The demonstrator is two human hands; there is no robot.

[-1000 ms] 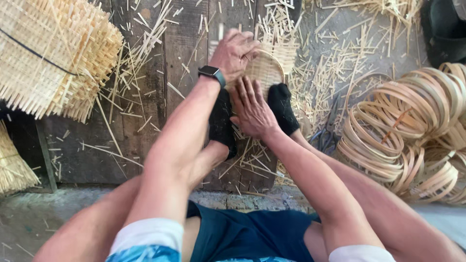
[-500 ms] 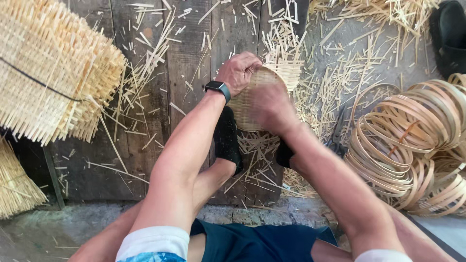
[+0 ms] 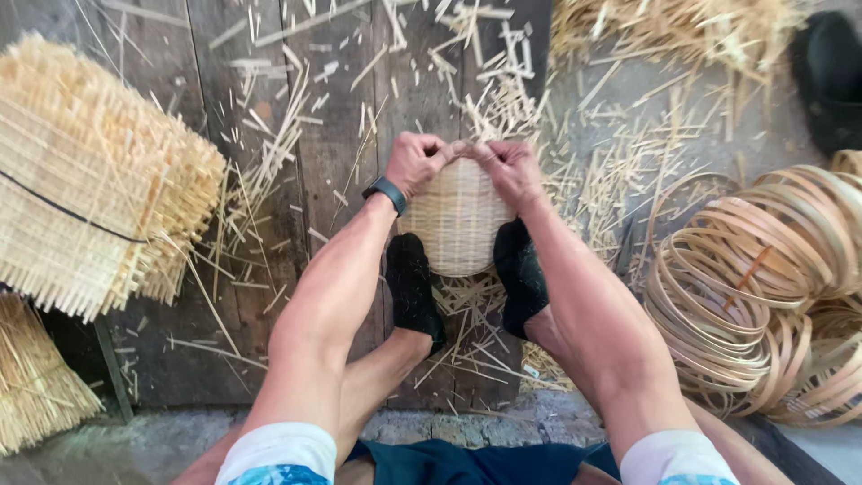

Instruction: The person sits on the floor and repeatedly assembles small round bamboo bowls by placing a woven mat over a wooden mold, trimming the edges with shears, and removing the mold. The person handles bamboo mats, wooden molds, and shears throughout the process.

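Note:
A small round woven bamboo basket stands between my two feet in black socks, its bottom turned toward me. My left hand, with a dark watch on the wrist, grips the basket's far rim at the upper left. My right hand grips the same rim at the upper right. The two hands nearly meet at the top of the basket, pinching thin strips there. My fingertips are partly hidden behind the rim.
A stack of woven bamboo mats lies at the left on the wooden plank floor. A pile of bamboo hoops sits at the right. Loose bamboo slivers litter the planks. A dark object lies top right.
Both hands moved from the basket's face up to its far rim. The basket now stands upright between my feet and shows more fully.

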